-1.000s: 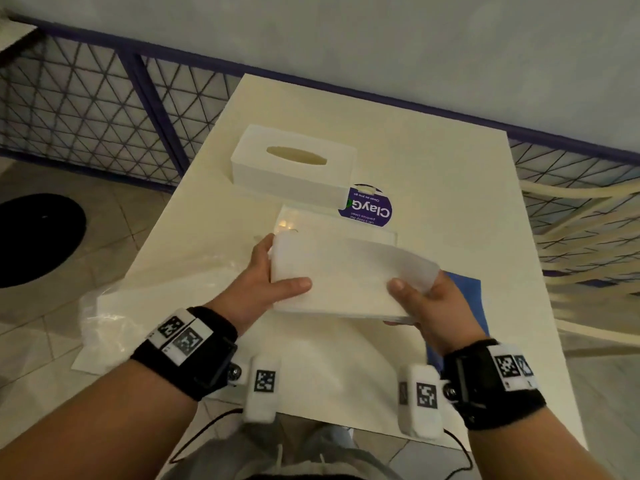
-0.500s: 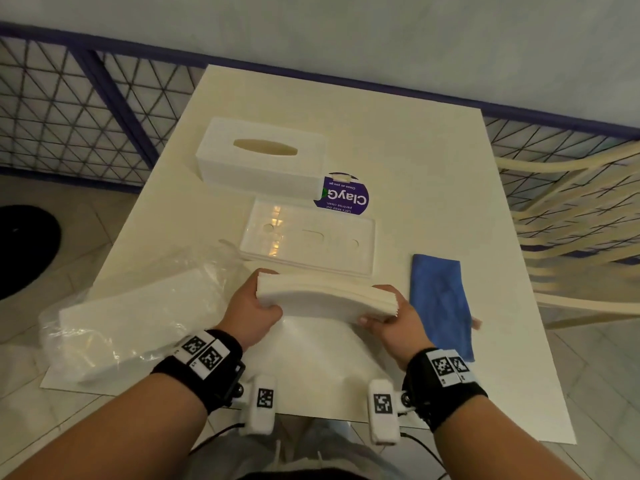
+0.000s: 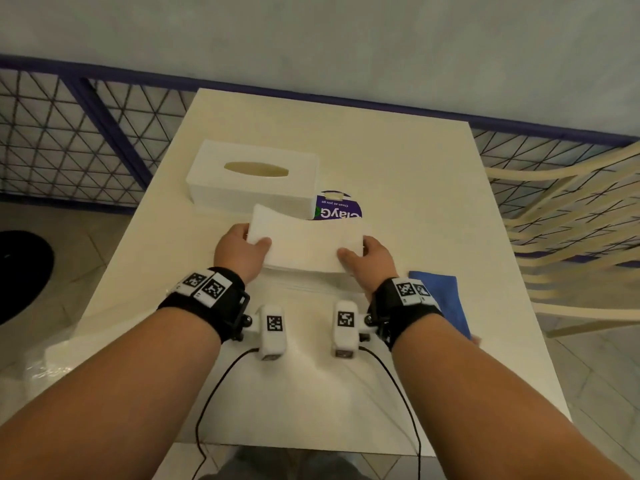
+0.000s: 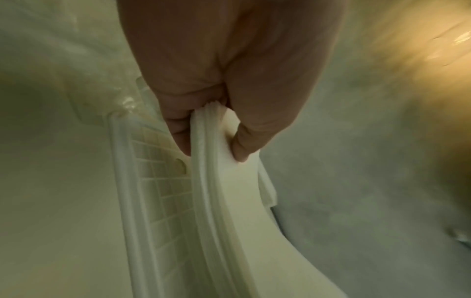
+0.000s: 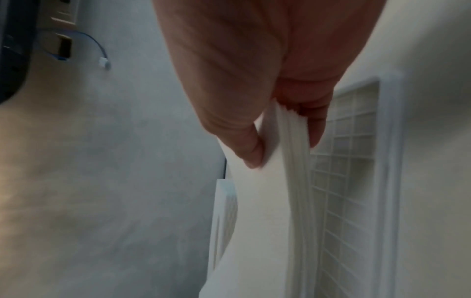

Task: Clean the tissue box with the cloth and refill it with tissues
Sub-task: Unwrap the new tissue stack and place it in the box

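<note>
Head view: left hand (image 3: 239, 252) and right hand (image 3: 372, 259) are pinching the tissue stack (image 3: 306, 244) by its ends above the gridded box base (image 4: 163, 181), mid-bench. Refilling step; next, lowering it squarely inside the rim.

Beyond the hands, a round purple sticker (image 3: 337, 209) with white lettering on the cream desk (image 3: 398, 174). Left of the hands, crinkled clear plastic wrap (image 3: 65, 351) at the desk edge. Right of the hands, a cream slatted chair (image 3: 568, 216). Farther off, purple-framed mesh fencing (image 3: 62, 133)
</note>
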### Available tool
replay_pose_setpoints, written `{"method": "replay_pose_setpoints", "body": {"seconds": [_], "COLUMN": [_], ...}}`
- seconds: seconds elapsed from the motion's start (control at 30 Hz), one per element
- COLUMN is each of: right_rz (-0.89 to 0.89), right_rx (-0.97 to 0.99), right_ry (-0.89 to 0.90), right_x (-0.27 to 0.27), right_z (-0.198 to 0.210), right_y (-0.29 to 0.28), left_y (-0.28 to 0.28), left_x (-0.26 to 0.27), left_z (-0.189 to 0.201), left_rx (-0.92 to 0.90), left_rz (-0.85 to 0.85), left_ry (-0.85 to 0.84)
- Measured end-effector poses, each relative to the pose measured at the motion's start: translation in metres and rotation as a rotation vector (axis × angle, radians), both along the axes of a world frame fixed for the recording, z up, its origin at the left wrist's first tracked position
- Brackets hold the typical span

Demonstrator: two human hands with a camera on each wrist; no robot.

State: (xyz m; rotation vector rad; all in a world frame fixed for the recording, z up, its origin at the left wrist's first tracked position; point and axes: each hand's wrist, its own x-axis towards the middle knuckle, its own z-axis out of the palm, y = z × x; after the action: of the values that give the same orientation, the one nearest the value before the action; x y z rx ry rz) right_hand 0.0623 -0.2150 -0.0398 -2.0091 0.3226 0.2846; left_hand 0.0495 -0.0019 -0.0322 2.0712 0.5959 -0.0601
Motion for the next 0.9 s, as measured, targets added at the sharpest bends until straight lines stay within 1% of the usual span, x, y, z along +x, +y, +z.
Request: {"method": "replay_pose_setpoints", "body": {"seconds": [0.07, 0.17, 0.27, 0.43, 0.53, 0.67, 0.77, 0.9], "right_rz": [0.011, 0.020, 0.029, 0.036, 0.033, 0.023, -0.008, -0.019], "right_rx": [-0.042, -0.083, -0.110, -0.170, -0.195, -0.211, -0.190, -0.210], "right_ry": [0.041, 0.080, 0.131, 0.222, 0.227, 0.197, 0.201, 0.217], "right_x": [0.007, 0.006, -0.007, -0.046, -0.058, -0.060, -0.061, -0.061], "right_z": [-0.007, -0.011, -0.011, -0.014, -0.013, -0.009, -0.008, -0.007], "right_y": [0.004, -0.001, -0.020, -0.054, -0.058, -0.056, -0.054, -0.052], "left_y": [0.002, -0.005, -0.018, -0.036, -0.041, -0.040, -0.038, -0.036], "left_x": [0.007, 0.006, -0.010, -0.046, -0.053, -0.051, -0.050, -0.052], "left_z": [-0.005, -0.009, -0.010, -0.018, -0.021, -0.021, -0.022, -0.028], "left_rx": [0.068, 0.172, 0.182, 0.221, 0.252, 0.286, 0.278, 0.330], "left_rz": [-0.038, -0.139, -0.204, -0.308, -0.321, -0.330, -0.320, -0.370], "left_ry": [0.075, 0.164, 0.204, 0.269, 0.261, 0.186, 0.149, 0.158]}}
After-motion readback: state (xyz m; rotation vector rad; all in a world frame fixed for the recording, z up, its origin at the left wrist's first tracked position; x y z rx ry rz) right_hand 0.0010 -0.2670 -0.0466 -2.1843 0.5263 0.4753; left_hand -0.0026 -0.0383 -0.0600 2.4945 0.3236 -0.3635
